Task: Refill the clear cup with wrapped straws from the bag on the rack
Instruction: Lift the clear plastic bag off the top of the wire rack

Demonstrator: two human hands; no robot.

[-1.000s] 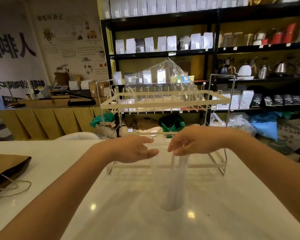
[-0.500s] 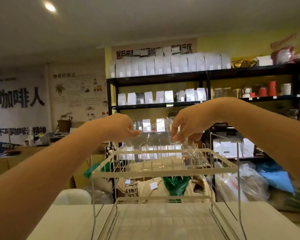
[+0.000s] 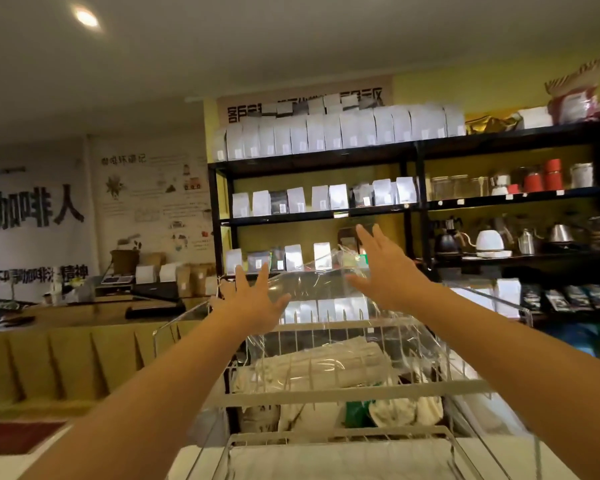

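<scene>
Both hands raised over the top tier of the white wire rack (image 3: 347,393), fingers spread, gripping nothing. Left hand (image 3: 248,306) and right hand (image 3: 383,271) flank the puffed upper end of the clear bag (image 3: 329,292); right sits closer to its peak, seemingly touching the film. Bag body runs below and toward the wrists. Wrapped straws (image 3: 323,367) lie as a pale bundle, long axis crosswise, beneath both palms. Clear cup out of view. Judgement: next move is a reach down and in
</scene>
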